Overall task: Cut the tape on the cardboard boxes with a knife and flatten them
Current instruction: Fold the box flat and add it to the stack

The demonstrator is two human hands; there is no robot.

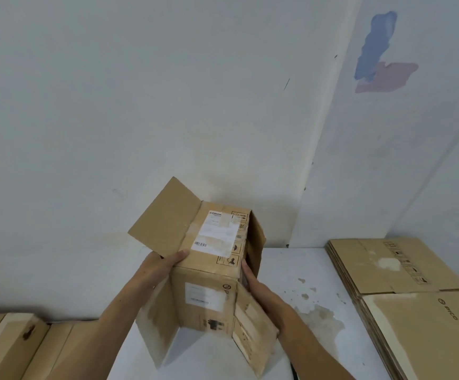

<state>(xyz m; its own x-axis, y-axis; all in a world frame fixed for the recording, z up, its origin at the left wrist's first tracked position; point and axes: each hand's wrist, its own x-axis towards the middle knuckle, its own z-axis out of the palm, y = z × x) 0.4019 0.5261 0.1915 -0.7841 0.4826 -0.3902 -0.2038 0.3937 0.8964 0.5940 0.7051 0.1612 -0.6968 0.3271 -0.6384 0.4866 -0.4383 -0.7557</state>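
Observation:
A small brown cardboard box [209, 272] with white shipping labels is held up above the white table [299, 272]. Its flaps hang open at both the far end and the near end. My left hand [162, 266] grips the box's left side, thumb lying on the top face. My right hand [258, 289] holds the right side, with the fingers hidden behind a flap. No knife shows in view.
A stack of flattened cardboard boxes [403, 281] lies on the table at the right. More cardboard [17, 344] lies at the lower left. A white wall stands close behind the table, with a corner at the right.

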